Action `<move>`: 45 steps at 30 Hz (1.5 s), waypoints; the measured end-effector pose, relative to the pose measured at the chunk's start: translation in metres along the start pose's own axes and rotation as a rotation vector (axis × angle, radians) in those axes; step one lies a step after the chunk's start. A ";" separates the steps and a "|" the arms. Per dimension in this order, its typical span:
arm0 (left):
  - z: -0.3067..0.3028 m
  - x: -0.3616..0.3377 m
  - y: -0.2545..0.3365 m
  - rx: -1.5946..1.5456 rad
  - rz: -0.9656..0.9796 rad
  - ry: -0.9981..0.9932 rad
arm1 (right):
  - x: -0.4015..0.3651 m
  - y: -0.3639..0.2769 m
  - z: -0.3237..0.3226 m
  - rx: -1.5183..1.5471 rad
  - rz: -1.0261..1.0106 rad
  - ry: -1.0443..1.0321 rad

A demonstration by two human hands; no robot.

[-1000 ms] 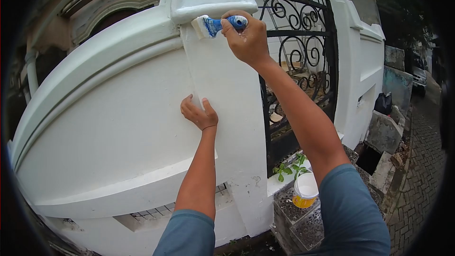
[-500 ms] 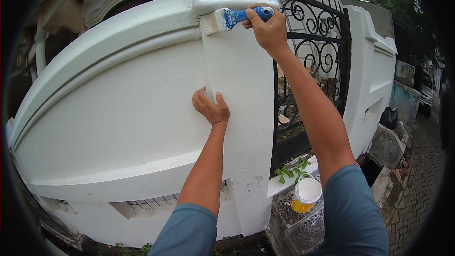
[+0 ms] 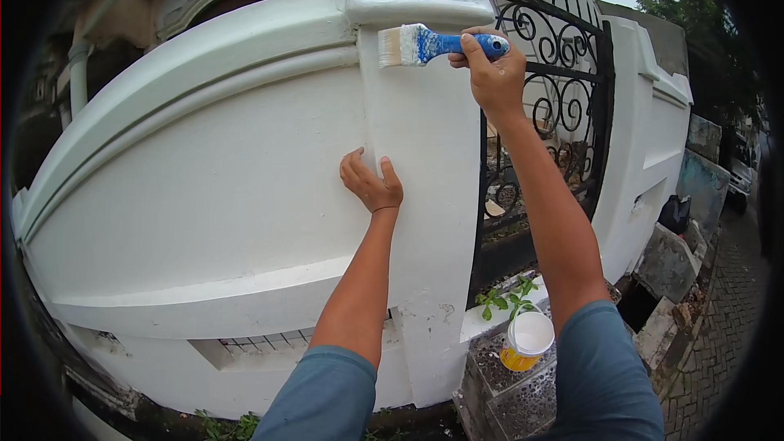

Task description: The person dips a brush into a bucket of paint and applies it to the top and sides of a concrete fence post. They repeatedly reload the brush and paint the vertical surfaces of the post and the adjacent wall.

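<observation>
My right hand (image 3: 492, 73) grips the blue handle of a wide paintbrush (image 3: 437, 45), whose pale bristles point left, in front of the upper part of the white pillar (image 3: 425, 131), just under its ledge. White paint smears cover the ferrule and part of the handle. Lower down, my left hand (image 3: 373, 181) is at the corner where the pillar meets the curved white wall (image 3: 220, 188), its fingers apart and nothing in them. A white and yellow paint bucket (image 3: 529, 335) stands low at the right, near my right sleeve, with white inside.
A black wrought-iron gate (image 3: 547, 106) is right of the pillar. A leafy green plant (image 3: 506, 298) grows beside the bucket on a stone-patterned step (image 3: 523, 400). Broken concrete slabs (image 3: 665, 265) and a paved lane (image 3: 706, 351) lie farther right.
My right hand has drawn the paintbrush right and slightly down, away from the inner corner below the ledge. The bristles now lie more level. My left hand stays about where it was on the wall.
</observation>
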State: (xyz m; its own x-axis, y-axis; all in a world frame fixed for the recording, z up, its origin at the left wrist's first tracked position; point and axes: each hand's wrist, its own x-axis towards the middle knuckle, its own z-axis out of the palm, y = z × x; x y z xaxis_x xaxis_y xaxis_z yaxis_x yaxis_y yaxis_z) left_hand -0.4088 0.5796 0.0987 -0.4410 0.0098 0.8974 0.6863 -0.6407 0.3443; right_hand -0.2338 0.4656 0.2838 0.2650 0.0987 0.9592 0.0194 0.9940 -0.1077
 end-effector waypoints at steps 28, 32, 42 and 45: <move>0.034 0.093 0.063 0.060 0.240 -0.078 | 0.009 0.024 -0.034 -0.007 0.046 0.075; 0.038 0.096 0.048 -0.162 0.081 -0.029 | 0.024 0.039 -0.050 -0.093 0.074 0.135; 0.038 0.101 0.049 -0.275 -0.055 0.012 | 0.053 0.053 -0.130 -0.672 -0.181 0.254; 0.036 0.101 0.048 -0.252 -0.045 -0.020 | 0.035 0.021 -0.120 -0.566 -0.106 0.234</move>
State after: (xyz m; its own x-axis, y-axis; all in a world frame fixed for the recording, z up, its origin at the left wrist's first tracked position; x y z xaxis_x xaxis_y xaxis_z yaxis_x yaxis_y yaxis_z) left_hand -0.3993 0.5778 0.2160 -0.4545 0.0565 0.8889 0.4994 -0.8102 0.3069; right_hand -0.1086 0.4840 0.2836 0.4364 -0.0754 0.8966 0.5481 0.8125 -0.1984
